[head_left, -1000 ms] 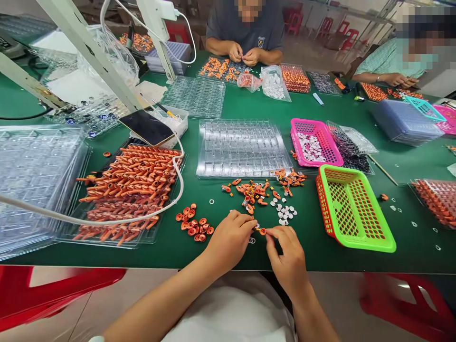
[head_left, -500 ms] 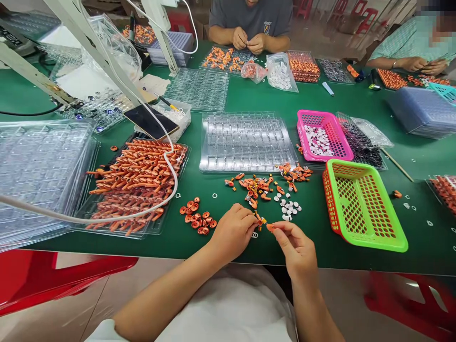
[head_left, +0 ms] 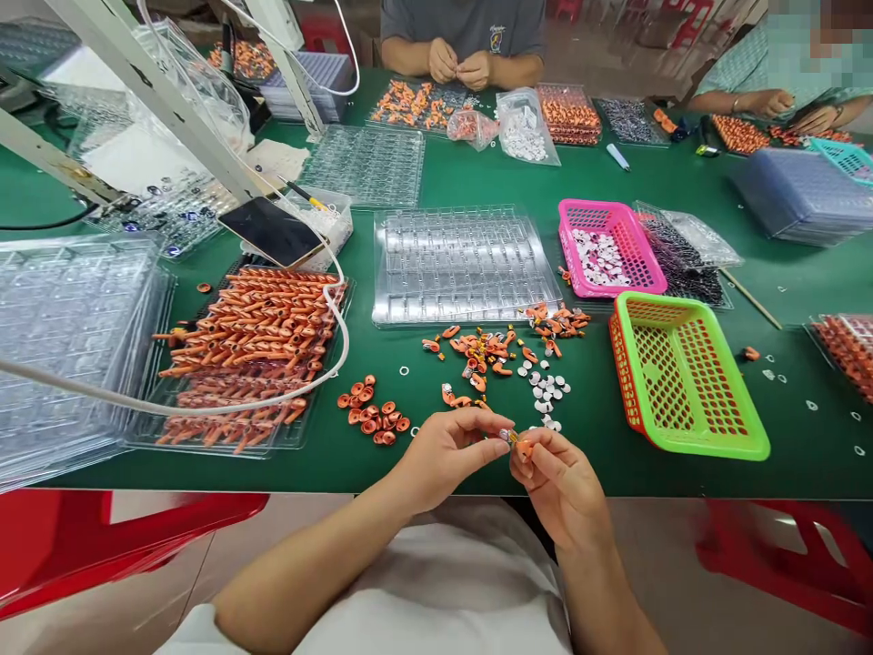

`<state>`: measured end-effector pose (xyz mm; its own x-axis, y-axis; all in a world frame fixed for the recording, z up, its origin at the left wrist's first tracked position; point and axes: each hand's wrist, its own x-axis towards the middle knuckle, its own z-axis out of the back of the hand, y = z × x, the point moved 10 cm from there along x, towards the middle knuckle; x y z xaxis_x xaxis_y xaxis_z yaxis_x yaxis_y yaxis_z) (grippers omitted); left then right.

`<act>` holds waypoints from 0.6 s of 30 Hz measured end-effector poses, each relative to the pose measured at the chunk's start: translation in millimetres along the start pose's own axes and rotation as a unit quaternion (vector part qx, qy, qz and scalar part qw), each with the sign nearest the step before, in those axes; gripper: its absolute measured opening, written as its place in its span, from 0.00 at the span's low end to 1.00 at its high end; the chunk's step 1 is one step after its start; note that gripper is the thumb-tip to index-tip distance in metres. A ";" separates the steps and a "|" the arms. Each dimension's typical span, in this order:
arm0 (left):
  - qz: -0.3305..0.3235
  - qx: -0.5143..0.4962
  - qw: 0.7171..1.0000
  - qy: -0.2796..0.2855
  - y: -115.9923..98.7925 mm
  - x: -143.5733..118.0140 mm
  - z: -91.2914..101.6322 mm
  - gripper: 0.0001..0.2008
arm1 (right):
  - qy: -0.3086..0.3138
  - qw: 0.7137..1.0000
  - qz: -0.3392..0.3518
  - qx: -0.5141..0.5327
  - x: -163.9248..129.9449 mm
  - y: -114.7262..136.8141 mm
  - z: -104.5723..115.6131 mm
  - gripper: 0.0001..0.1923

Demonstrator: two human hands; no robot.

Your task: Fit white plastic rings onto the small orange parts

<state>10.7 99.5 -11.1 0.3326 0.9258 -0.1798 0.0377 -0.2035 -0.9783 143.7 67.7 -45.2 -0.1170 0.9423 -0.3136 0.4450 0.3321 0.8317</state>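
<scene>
My left hand (head_left: 446, 455) and my right hand (head_left: 556, 482) meet fingertip to fingertip over the near edge of the green table (head_left: 477, 182). Both pinch one small orange part (head_left: 518, 443) with a metal end between them. Just beyond the fingers lie loose orange parts (head_left: 487, 350), small white discs (head_left: 546, 391) and a cluster of orange rings (head_left: 372, 414). What the part looks like in detail is hidden by my fingers.
An empty clear blister tray (head_left: 464, 264) lies ahead, a tray of orange pieces (head_left: 252, 350) under a white cable (head_left: 205, 408) to the left. Green basket (head_left: 686, 382) and pink basket (head_left: 604, 246) stand right. Two other people work across the table.
My hands have come together and drawn back toward me, lifting off the table. The small orange part, split between the hands half a second ago, is now pinched by both.
</scene>
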 end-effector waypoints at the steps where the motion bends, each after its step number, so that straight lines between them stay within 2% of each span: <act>1: 0.018 -0.037 0.999 -0.008 3.3 0.4 0.5 0.09 | 0.000 1.000 0.001 -0.005 -0.4 -1.4 -0.6 0.10; 3: 0.030 -0.069 0.997 -0.023 5.2 -0.7 2.8 0.09 | -0.002 1.000 0.016 -0.020 -0.5 -1.5 -0.9 0.10; 6: 0.000 -0.042 0.999 -0.016 -4.7 -6.6 2.2 0.05 | 0.007 0.995 0.073 -0.062 -1.2 7.9 -3.0 0.09; 8: -0.036 0.015 0.999 -0.003 -16.1 -11.9 -1.1 0.04 | 0.026 0.987 0.120 -0.104 -3.4 18.1 -8.8 0.15; 11: -0.098 0.101 0.990 0.008 -33.7 -18.2 -8.8 0.05 | 0.080 0.966 0.176 -0.172 -9.0 32.1 -25.6 0.30; 12: -0.118 0.117 0.986 0.007 -38.8 -19.5 -11.0 0.05 | 0.092 0.956 0.194 -0.198 -11.2 36.6 -30.7 0.31; 13: -0.134 0.127 0.983 0.003 -42.8 -20.3 -12.6 0.05 | 0.098 0.946 0.212 -0.225 -13.2 41.1 -34.5 0.28; 15: -0.145 0.134 0.980 -0.013 -45.7 -20.3 -12.8 0.05 | 0.088 0.929 0.241 -0.266 -15.9 48.5 -36.7 0.18; 16: -0.139 0.134 0.981 -0.023 -44.7 -19.7 -11.8 0.05 | 0.075 0.925 0.247 -0.278 -16.3 50.5 -34.8 0.13; 18: -0.114 0.128 0.984 -0.038 -38.7 -18.1 -9.4 0.04 | 0.047 0.923 0.254 -0.284 -17.0 52.4 -28.8 0.10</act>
<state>12.1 87.6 30.9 0.2719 0.9611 0.0493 -0.1397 0.0901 -0.9861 143.4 70.3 16.9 -0.1099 0.9731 0.2025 -0.0709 -0.2109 0.9749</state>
